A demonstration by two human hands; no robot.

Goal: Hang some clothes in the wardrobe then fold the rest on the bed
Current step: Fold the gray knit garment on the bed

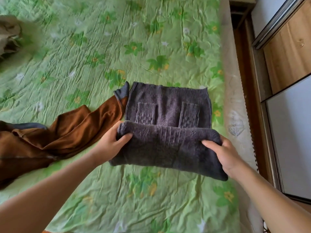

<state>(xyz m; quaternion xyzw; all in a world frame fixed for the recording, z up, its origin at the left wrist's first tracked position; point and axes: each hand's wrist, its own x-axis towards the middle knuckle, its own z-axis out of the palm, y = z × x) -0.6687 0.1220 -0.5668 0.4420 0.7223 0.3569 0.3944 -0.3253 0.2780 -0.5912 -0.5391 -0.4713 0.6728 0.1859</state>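
Note:
A dark grey knitted sweater (pixel 168 108) lies on the bed (pixel 104 47), its ribbed hem at the far side and both cuffs folded onto the body. Its near half is lifted and doubled over toward the hem. My left hand (pixel 111 142) grips the left end of that fold, thumb on top. My right hand (pixel 222 153) grips the right end the same way. A brown garment with grey ribbed cuffs (pixel 67 133) lies crumpled to the left, one sleeve touching the sweater's left edge.
The bed has a green floral sheet. An olive garment (pixel 9 34) sits at the far left. The bed's right edge (pixel 235 101) borders a narrow wooden floor strip and a wardrobe with sliding doors (pixel 289 52).

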